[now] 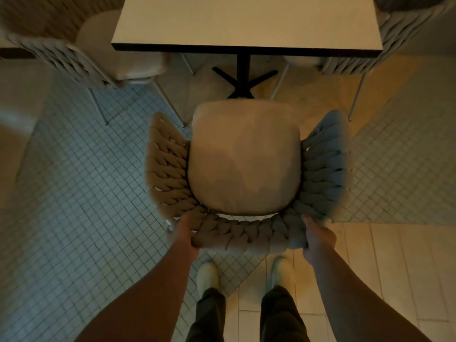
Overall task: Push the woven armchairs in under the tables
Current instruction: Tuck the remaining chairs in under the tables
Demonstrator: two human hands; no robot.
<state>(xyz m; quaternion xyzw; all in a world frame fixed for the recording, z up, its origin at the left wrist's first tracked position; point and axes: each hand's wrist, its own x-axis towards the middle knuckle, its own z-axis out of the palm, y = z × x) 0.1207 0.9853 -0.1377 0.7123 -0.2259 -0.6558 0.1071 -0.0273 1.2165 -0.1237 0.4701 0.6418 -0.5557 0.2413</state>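
Both hands grip a woven armchair facing a café surface.

The left hand [183, 233] and right hand [318, 236] clamp the backrest of the armchair [244, 164] at frame centre; its seat front stands just short of the surface [246, 23] at the top.

Beige woven armchair [246, 169] faces the white table [246, 23], not tucked under.
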